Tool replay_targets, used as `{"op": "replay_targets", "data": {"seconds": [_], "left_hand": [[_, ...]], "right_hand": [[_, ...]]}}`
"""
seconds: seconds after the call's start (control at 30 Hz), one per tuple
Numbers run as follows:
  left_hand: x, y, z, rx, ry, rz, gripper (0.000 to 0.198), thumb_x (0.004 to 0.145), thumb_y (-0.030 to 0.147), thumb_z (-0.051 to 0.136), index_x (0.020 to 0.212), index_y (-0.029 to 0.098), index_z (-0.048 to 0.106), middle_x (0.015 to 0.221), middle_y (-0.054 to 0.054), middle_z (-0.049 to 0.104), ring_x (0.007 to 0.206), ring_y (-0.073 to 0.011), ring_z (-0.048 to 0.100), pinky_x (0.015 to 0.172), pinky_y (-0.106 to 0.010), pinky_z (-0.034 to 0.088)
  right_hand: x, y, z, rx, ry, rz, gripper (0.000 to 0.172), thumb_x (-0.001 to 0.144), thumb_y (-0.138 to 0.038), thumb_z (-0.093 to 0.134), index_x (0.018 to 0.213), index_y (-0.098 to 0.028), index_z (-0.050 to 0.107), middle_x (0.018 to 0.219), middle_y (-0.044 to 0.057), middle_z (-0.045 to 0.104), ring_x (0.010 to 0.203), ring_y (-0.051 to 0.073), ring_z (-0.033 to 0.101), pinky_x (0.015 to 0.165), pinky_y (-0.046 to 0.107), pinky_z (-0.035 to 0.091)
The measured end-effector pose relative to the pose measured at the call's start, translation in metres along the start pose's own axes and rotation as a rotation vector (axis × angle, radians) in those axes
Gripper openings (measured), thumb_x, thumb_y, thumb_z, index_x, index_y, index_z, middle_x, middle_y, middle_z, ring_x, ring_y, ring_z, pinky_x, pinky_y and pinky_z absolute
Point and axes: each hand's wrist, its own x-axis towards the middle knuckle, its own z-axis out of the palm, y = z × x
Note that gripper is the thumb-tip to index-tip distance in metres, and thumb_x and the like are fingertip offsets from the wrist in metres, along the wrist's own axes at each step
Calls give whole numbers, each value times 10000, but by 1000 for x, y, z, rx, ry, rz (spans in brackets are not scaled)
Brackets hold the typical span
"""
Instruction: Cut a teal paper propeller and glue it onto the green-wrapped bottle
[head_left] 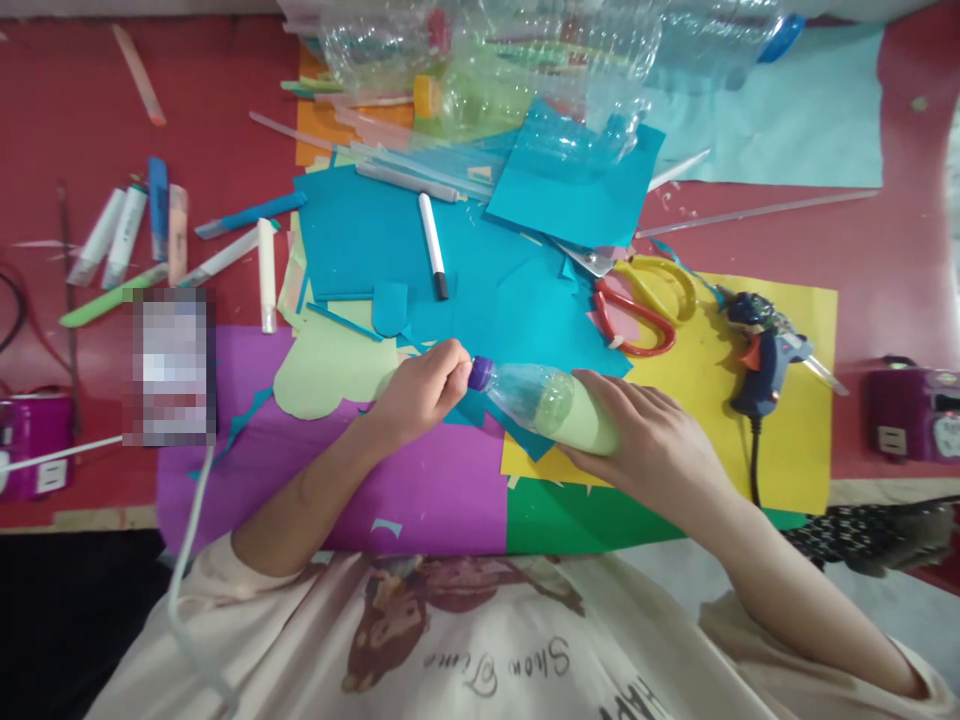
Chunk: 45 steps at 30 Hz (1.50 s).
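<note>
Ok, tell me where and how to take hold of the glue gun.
Take the glue gun by its dark handle, probably from the person's near side: the handle points toward the person, with the cord leaving its lower end.

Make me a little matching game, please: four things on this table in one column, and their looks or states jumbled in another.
Things:
1. plastic bottle
2. scissors
3. glue gun
4. marker lying on the blue paper

Looks or states:
A. dark blue with an orange trigger
B. white with a black end
C. held in the right hand, with a purple cap
D. partly red, partly yellow

Right pairs: 1-C, 2-D, 3-A, 4-B
</note>
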Motion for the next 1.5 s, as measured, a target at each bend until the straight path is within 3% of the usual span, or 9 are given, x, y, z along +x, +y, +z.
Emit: {"op": "replay_targets", "data": {"seconds": [0.13,0.23,0.27,0.33,0.4,0.47,0.7,0.93,1.5], "left_hand": [[3,-4,-8,-233,33,-149,329,1005,382,300,731,224,390,566,46,480,501,-88,499,542,-225,441],[7,-11,-13,-204,130,-281,200,971,360,420,851,216,490,556,63,493,519,-97,556,547,-217,480],[8,-13,-13,-189,170,-283,126,945,329,477,974,213,518,656,39,582,635,-114,633,610,-226,522],[9,-15,-11,-184,218,-247,306,907,267,531,1205,219,480,1035,-54,680,993,-164,681,814,-276,569],[9,-16,-7,-219,215,-222,389,914,250,511,1295,227,437,1342,-112,576,1238,-200,586,977,-331,537],[8,-17,-4,-280,182,-244,359,944,273,462,1300,230,438,1421,-117,527,1304,-211,543,1023,-348,521],[7,-17,-3,-526,105,-357,332,943,342,440,1264,264,469,1517,-86,429,1375,-240,476,934,-309,583],[11,-3,-9,-962,262,-582,302,774,326,633,1064,262,581,1484,-36,471,1434,-286,382,1043,-404,502],[23,13,-6,-1202,257,-584,284,758,435,552,957,239,602,1453,-30,491,1415,-303,373,994,-472,517]], "right_hand": [[-6,4,-6,45,21,43,513,878,-455,559,1316,-195,498,1040,143,732,889,314,716,717,424,558],[-10,8,-7,-13,22,82,494,892,-455,548,1302,-184,503,1016,144,732,871,315,718,703,417,557],[-11,9,-7,-37,17,84,492,894,-457,546,1293,-173,512,1002,148,733,857,317,719,702,420,556],[-11,10,-4,-75,11,91,494,895,-452,544,1285,-151,524,988,159,733,842,324,719,708,433,556],[-9,10,-2,-105,13,96,491,896,-440,542,1280,-133,533,991,172,733,837,330,719,711,442,554],[-6,9,-1,-136,12,88,482,899,-433,534,1266,-120,543,983,178,734,822,330,719,700,439,550],[5,5,5,-187,14,79,482,892,-437,540,1234,-98,568,918,171,740,764,305,720,630,388,530],[6,8,7,-194,24,59,482,905,-463,505,1214,-97,567,883,154,737,727,285,714,605,363,512],[8,10,6,-168,-10,75,496,870,-434,565,1232,-96,554,903,163,734,748,298,713,602,357,505]]}}
